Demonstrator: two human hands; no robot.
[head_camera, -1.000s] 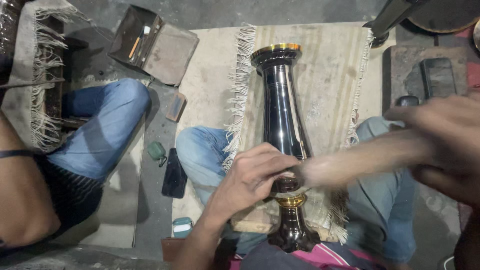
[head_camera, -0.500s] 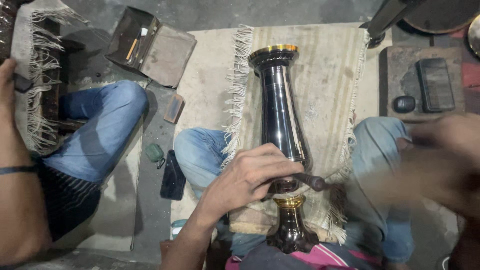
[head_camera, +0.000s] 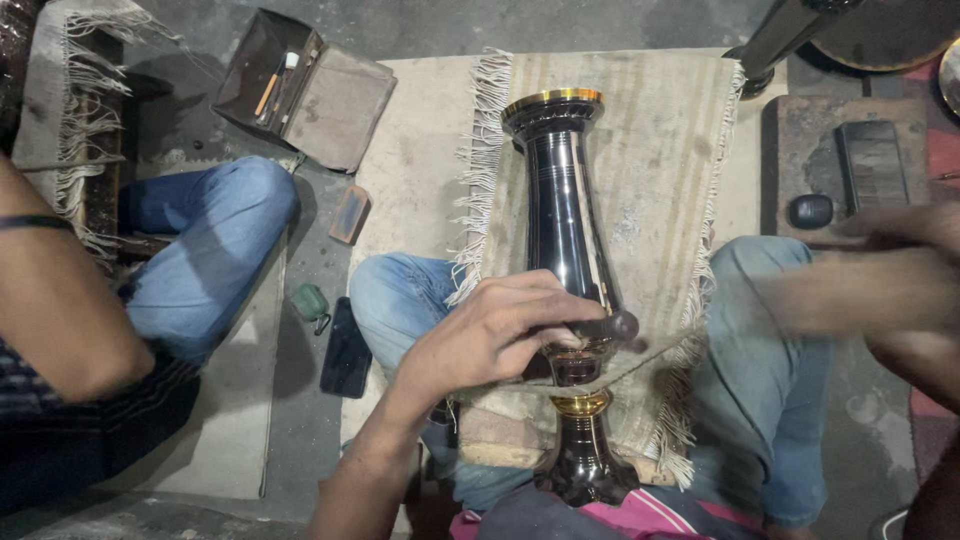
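A tall dark polished vase with gold bands lies across my lap on a fringed beige cloth, its mouth pointing away from me. My left hand rests on the narrow neck of the vase and grips a short dark metal punch, tip against the metal. My right hand is off to the right, well clear of the vase and heavily blurred. It is closed around a pale stick-like tool that points back toward the punch.
Another person sits at my left, with a bare arm and a knee in jeans. An open tool box lies beyond them. A dark phone and a small green object lie on the floor. A wooden block at right carries a dark flat case.
My right hand with the pale tool has swung away from the punch to the right. My left hand has kept the punch on the neck of the vase. The other person's arm has come further into view.
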